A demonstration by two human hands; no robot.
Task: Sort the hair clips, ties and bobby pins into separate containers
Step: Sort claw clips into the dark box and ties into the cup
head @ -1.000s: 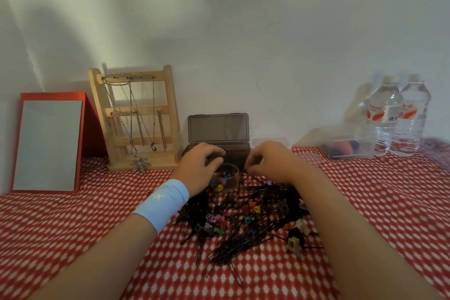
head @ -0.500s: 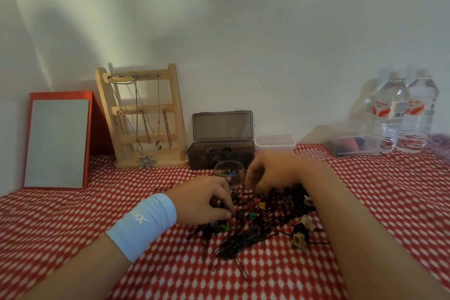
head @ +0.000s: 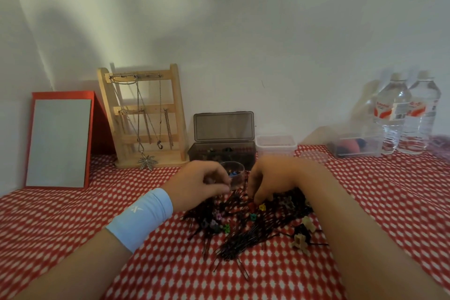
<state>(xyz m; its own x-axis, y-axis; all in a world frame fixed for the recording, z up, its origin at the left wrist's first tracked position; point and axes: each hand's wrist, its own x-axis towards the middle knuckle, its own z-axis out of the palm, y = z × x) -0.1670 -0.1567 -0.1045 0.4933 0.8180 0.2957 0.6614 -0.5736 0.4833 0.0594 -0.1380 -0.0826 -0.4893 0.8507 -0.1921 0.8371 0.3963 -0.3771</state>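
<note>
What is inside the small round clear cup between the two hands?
In the small round clear cup a few tiny coloured clips show through the wall, one blue. The left hand covers its left side, so the rest is hidden.

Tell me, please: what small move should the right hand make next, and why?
Probably the right hand should pinch the yellow mini claw clip beside its fingertips and carry it to the small clear cup, which sits just behind the pile of bobby pins and already holds coloured pieces.
</note>
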